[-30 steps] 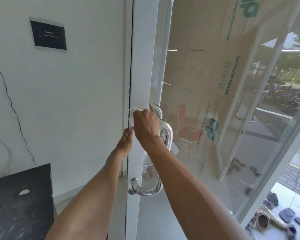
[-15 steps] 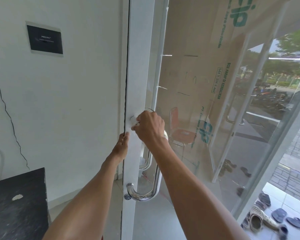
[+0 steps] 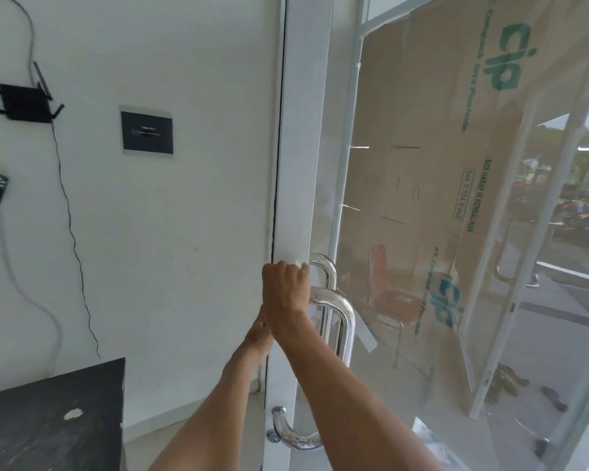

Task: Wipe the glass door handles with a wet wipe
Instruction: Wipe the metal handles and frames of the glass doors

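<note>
**Wiping under way**

Head view: the wet wipe (image 3: 300, 264) is gripped in the curled fingers (image 3: 286, 268) of the right hand (image 3: 284, 292) at the top of the handle (image 3: 346, 321). The left hand (image 3: 257, 334) is seen by the door frame (image 3: 300, 164), its fingers hidden. The lower bend is judged unwiped.

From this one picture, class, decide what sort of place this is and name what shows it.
Probably the entrance of a small office or shop: a glass door with a chrome handle, a router on the wall, and shoes left outside the glass.
</note>
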`<state>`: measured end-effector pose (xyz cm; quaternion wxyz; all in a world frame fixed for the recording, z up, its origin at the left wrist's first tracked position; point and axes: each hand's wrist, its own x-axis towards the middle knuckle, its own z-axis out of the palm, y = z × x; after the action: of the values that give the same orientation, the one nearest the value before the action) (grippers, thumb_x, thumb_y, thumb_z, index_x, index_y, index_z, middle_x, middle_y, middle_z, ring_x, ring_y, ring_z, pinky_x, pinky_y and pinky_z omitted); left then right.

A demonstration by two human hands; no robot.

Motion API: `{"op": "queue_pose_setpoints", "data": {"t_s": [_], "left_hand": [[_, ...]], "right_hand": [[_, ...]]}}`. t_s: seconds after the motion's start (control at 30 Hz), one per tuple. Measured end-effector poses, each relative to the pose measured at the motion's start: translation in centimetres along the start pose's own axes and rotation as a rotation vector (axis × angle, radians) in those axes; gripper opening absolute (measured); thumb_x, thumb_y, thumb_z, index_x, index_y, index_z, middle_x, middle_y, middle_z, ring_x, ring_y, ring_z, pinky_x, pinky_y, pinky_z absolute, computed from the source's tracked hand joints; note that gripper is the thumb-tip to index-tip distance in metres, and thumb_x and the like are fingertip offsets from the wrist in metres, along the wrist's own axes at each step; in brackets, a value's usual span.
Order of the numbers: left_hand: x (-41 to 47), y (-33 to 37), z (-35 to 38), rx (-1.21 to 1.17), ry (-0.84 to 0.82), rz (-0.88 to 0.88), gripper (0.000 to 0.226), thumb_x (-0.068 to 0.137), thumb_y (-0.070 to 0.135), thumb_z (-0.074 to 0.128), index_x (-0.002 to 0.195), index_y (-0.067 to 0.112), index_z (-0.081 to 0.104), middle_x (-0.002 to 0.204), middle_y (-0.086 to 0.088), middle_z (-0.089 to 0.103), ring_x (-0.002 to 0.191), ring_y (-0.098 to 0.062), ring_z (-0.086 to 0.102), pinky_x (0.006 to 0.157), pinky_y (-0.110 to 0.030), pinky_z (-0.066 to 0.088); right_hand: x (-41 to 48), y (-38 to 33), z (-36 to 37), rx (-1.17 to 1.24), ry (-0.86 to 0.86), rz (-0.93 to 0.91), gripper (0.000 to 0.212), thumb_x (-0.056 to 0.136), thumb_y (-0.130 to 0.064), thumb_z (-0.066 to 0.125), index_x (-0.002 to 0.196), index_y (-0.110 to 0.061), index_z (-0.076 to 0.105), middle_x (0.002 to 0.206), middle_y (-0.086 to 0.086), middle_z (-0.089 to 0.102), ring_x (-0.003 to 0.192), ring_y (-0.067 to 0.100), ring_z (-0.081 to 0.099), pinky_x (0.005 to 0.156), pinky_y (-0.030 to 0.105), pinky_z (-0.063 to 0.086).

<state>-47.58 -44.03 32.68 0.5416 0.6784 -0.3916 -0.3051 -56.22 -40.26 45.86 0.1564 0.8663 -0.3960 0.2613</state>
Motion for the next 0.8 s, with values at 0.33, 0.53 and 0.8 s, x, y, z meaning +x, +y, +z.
{"op": "queue_pose_setpoints", "data": {"t_s": [0.33, 0.53, 0.8], "left_hand": [[-0.2, 0.4, -0.3, 0.047, -0.017, 0.114, 0.051, 0.100, 0.054, 0.016, 0.143, 0.031, 0.030, 0.150, 0.003, 0.035, 0.138, -0.016, 0.032, 0.105, -0.029, 0.024], [-0.2, 0.3, -0.4, 0.025, -0.047, 0.120, 0.043, 0.104, 0.040, 0.028, 0.146, 0.028, 0.031, 0.151, 0.000, 0.037, 0.138, -0.018, 0.033, 0.115, -0.038, 0.025], [-1.1, 0.6, -1.0, 0.073, -0.061, 0.119, 0.048, 0.101, 0.052, 0.022, 0.145, 0.033, 0.027, 0.152, 0.002, 0.034, 0.139, -0.021, 0.032, 0.110, -0.035, 0.027]], "right_hand": [[-0.4, 3.7, -1.0, 0.141, -0.062, 0.060, 0.028, 0.080, 0.002, 0.059, 0.070, -0.016, 0.040, 0.079, 0.005, 0.060, 0.074, 0.026, 0.058, 0.060, 0.031, 0.034], [0.4, 1.6, -0.8, 0.062, -0.024, 0.032, 0.031, 0.078, -0.001, 0.067, 0.071, -0.019, 0.042, 0.069, 0.000, 0.051, 0.067, 0.020, 0.053, 0.059, 0.030, 0.033], [-0.5, 1.7, -0.2, 0.100, -0.044, 0.044, 0.034, 0.080, 0.002, 0.061, 0.064, -0.017, 0.037, 0.081, 0.007, 0.065, 0.080, 0.027, 0.063, 0.074, 0.035, 0.044]]}}
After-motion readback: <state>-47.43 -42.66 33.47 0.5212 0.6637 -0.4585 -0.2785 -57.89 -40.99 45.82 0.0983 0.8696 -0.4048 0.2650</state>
